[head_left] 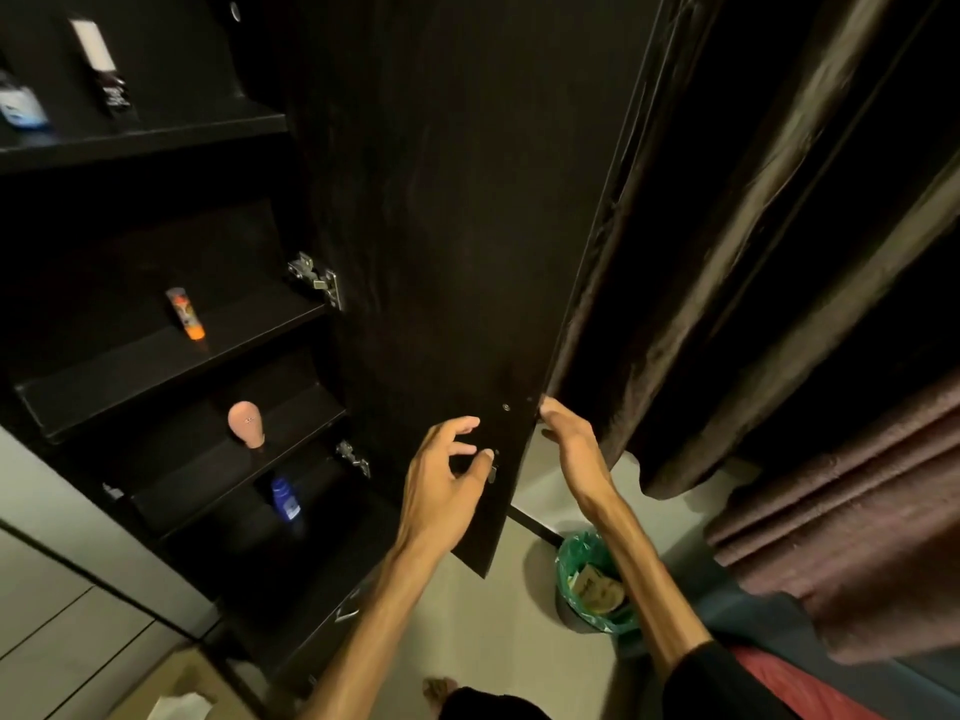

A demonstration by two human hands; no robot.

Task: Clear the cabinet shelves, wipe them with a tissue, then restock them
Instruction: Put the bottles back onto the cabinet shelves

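**Fingers at the door edge, shelves only sparsely stocked**

Fingers (pixel 467 426) of the left hand (pixel 441 470) are loosely curled and spread, clutching nothing, with the thumb tip right at the small metal latch (pixel 492 472) on the inside face of the cabinet door (pixel 441 226). Across the panel, the right hand (pixel 569 439) reaches for the door's free edge; its fingertips touch that edge and seem to hook round it, though the far side is hidden. My read: one hand on each side steadies the tall door so it can be swung without banging into the dark curtain (pixel 727 252) just behind it.

Only the head view here, so on to the shelves. Up top stand a black-and-white tube (pixel 101 70) and a blue-and-white container (pixel 21 106). Below, an orange-capped stick (pixel 185 312) stands alone, then a pink bottle (pixel 245 423) one shelf down, then a blue bottle (pixel 284 498) lower still, each near the front lip, easy to reach. One item per shelf suggests either mid-clearing or mid-restocking; I cannot tell which.

Down on the floor a green-lined bin (pixel 592 584) sits just right of the door's lower corner, handy for used tissue. A white tissue (pixel 179 706) pokes from a box at the bottom left.
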